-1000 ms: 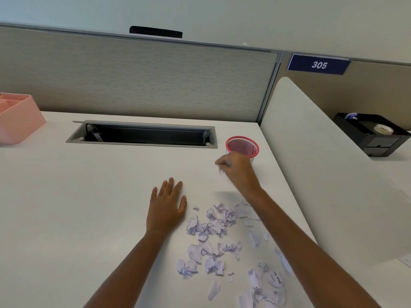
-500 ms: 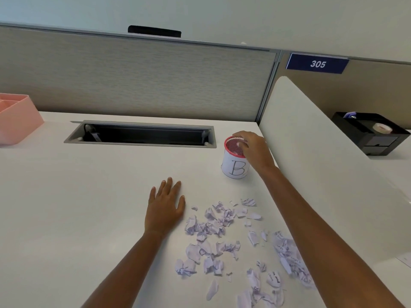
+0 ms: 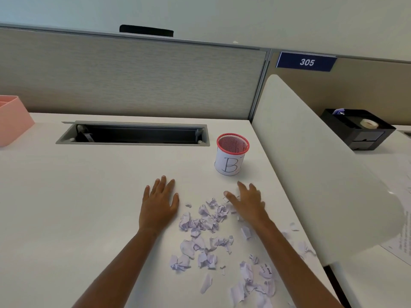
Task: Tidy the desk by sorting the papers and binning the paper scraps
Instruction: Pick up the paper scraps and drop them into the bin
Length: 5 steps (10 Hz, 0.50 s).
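Hands open, gripping nothing, either side of the scrap pile.
Left hand [image 3: 159, 205] lies flat on the desk [image 3: 89, 196], probably bracing; paper scraps [image 3: 206, 230] lie loose beside it; right hand [image 3: 246, 201] reaches them, spread-fingered; mesh cup [image 3: 232, 154] marked B stands near, handy as bin.

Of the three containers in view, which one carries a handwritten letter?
The red-rimmed mesh cup, wrapped in white paper marked B, just beyond the right hand; the pink tray and black organiser show no letter.

paper scraps [image 3: 206, 221] lie on the desk [image 3: 89, 196] before the bin [image 3: 231, 154].
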Available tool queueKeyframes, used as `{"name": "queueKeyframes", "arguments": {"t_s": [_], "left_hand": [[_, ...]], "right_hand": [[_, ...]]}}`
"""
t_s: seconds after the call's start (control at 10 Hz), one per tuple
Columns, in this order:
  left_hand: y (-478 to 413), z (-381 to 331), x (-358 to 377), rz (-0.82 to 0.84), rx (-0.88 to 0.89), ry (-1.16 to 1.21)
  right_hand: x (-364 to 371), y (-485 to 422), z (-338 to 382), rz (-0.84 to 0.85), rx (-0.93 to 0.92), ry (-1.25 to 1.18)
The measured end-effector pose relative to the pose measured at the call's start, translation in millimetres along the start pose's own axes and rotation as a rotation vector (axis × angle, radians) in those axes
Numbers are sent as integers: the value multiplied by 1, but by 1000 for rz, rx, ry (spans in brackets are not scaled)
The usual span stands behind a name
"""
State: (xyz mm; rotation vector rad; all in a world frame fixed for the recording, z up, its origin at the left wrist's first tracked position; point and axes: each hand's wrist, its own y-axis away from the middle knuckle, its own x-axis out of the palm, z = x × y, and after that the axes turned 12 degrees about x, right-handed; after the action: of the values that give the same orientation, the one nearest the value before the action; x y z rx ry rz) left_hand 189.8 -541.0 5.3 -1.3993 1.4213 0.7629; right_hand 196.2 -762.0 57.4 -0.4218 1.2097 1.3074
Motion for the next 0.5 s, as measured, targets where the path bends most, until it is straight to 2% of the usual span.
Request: {"name": "queueKeyframes", "arguments": {"t_s": [0.2,0.5], "left_hand": [[0,1,1,8,1,-7],[-1,0,0,0,0,2]], "right_hand": [[19,14,20,86,-49,105],[46,26,40,-151,-405,183]]}}
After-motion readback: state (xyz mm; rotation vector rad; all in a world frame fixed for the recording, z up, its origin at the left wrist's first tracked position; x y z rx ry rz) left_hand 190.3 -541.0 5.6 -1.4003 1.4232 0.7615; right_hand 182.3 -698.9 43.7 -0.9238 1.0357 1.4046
